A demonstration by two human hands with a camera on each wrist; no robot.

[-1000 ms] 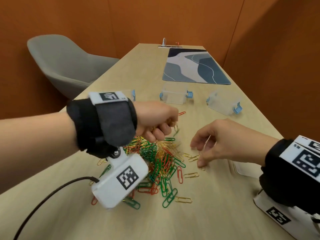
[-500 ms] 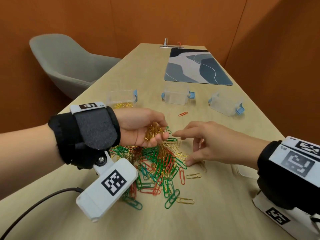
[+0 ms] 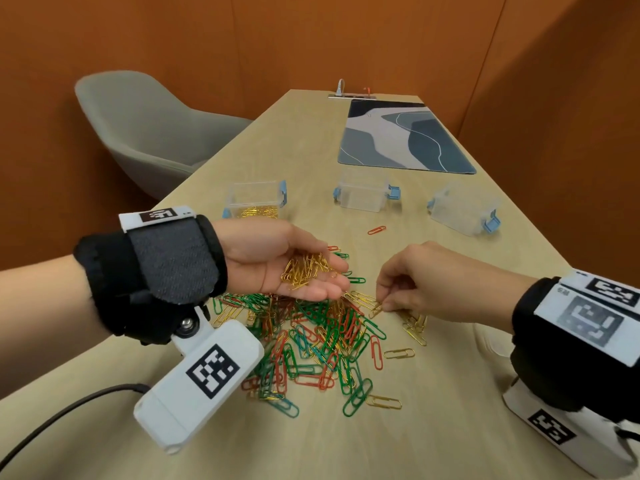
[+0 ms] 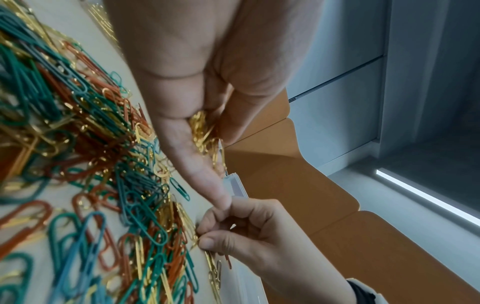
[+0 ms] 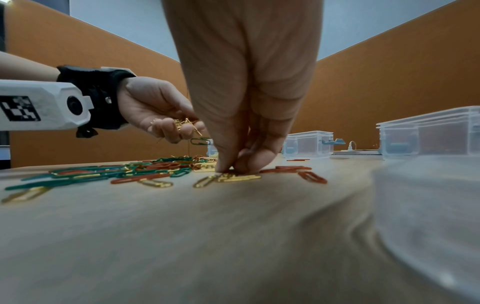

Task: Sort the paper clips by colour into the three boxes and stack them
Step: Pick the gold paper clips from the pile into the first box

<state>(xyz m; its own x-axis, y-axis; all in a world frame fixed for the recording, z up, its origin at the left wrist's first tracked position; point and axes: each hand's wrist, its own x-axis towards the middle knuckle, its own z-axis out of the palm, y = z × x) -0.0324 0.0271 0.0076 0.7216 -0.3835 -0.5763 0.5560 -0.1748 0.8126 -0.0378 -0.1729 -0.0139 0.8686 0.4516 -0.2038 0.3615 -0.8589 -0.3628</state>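
A mixed pile of green, red and gold paper clips (image 3: 311, 341) lies on the wooden table (image 3: 433, 427). My left hand (image 3: 334, 271) hovers palm up over the pile's far edge. Its cupped palm carries a bunch of gold clips (image 3: 304, 271) with the fingers relaxed. My right hand (image 3: 381, 304) is down on the table just right of the pile, and thumb and fingertips pinch gold clips (image 5: 228, 178) there. Three clear boxes with blue latches stand beyond. The left box (image 3: 256, 199) holds gold clips, the middle box (image 3: 363, 194) looks empty, and the right box (image 3: 464, 209) sits tilted.
A lone red clip (image 3: 376, 230) lies between the pile and the boxes. Clear lids (image 3: 491, 341) lie by my right wrist. A patterned mat (image 3: 405, 140) covers the far table end. A grey chair (image 3: 149, 133) stands at the left. Orange walls close in.
My left hand turned from a fist to palm up and opened with its gold clips. My right hand reached to that palm, then dropped back to the table onto more gold clips.
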